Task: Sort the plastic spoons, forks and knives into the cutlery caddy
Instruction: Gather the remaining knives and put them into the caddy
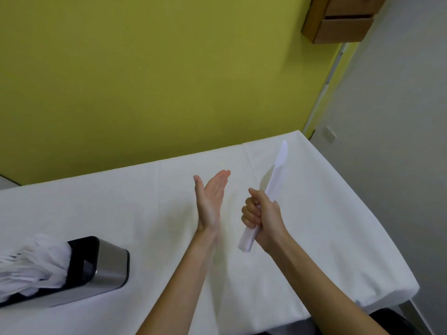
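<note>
Single head-worn view, forward and down, close over table [121, 201].

Across the lower half of the frame, a bench [314, 213] under a white cloth [121, 204], draped over the right edge and the lower-right corner. Faint fold creases in the cloth near the far edge, at centre and right of centre. Far edge along a yellow-green wall [145, 81]. At lower left, standing directly on the cloth, a cutlery caddy [106, 264]: black rim, brushed-metal walls, rounded corners, partly cut off by the left border. Inside, blurred white plastic cutlery [31, 262], too smeared to tell by type.
</note>
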Tool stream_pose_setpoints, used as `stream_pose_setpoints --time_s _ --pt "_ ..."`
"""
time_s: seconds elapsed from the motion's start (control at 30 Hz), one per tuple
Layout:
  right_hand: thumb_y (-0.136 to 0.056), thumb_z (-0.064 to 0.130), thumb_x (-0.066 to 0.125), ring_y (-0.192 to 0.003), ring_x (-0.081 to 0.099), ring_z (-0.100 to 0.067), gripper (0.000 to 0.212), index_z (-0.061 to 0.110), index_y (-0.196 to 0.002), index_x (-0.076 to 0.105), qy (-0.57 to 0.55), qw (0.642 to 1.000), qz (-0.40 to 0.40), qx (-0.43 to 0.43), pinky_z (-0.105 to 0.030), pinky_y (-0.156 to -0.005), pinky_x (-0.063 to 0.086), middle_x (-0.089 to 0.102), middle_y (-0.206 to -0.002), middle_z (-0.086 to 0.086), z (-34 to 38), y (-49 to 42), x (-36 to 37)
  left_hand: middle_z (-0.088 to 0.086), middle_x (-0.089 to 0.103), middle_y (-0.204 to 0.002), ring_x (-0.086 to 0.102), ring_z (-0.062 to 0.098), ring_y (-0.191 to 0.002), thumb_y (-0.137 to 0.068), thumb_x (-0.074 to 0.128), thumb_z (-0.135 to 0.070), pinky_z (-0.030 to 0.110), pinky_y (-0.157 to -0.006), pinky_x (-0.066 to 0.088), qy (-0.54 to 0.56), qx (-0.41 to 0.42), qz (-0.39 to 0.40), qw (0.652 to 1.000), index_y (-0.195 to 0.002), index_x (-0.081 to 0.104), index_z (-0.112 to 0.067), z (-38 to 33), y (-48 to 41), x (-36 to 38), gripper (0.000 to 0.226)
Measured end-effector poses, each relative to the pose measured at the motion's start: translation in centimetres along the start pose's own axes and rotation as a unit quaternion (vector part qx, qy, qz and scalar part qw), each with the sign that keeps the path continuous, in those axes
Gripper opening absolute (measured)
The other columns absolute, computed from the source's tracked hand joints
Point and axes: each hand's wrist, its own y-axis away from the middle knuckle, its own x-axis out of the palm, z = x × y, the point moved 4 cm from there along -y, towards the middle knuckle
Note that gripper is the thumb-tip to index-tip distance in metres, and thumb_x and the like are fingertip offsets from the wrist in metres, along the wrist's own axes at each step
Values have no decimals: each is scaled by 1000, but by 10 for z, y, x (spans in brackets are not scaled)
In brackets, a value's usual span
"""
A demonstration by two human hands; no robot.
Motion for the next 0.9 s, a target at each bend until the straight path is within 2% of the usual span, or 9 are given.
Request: stream_pose_setpoints --time_s 0.13,0.23,0.37,0.47,0.6,0.77,0.9 --pt "-92 12 52 -37 16 -8 47 21 -55 25 145 980 102 89 -19 -37 16 17 -47 4 -7 12 4 2 50 -143 41 10 -136 -98 -2 -52 33 -118 24 -104 23 100 989 -136 48 -11 -44 -29 15 75" --pt "-94 13 49 -35 15 -6 47 22 -54 25 184 959 150 155 -18 -36 15 17 -46 5 -11 17 4 3 53 -140 45 10 -132 -98 -6 -51 30 -115 28 -168 35 157 972 -135 51 -7 -60 -41 28 81" --pt "-94 15 48 -33 17 -4 43 21 -59 25 170 947 173 209 -16 -34 18 18 -43 7 -14 20 1 14 66 -120 57 17 -120 -98 -5 -49 30 -108 37 -205 29 173 963 -118 63 0 -58 -44 34 86" --pt "-94 17 49 -31 17 -4 41 20 -58 29 147 950 166 221 -16 -34 17 20 -41 8 -13 17 0 17 69 -110 62 18 -109 -97 -7 -52 33 -106 40 -222 3 181 958 -113 65 2 -50 -41 34 91" --pt "-92 19 50 -30 19 -4 40 19 -57 32 121 954 154 225 -16 -33 17 22 -40 8 -8 9 0 17 68 -112 58 21 -116 -93 -11 -56 34 -107 36 -251 -43 226 940 -116 66 -2 -36 -33 39 97" --pt "-93 18 49 -30 19 -4 40 19 -58 30 135 955 141 223 -16 -33 15 21 -40 8 -8 1 -3 12 64 -125 52 17 -126 -92 -12 -58 33 -111 33 -225 -48 206 951 -124 61 -3 -39 -33 32 96" --pt "-94 16 48 -29 19 -4 42 19 -57 29 114 965 122 201 -16 -31 18 20 -41 7 -6 -11 12 8 59 -134 46 12 -132 -95 -9 -55 34 -118 25 -165 31 115 979 -129 55 -6 -69 -27 0 88"
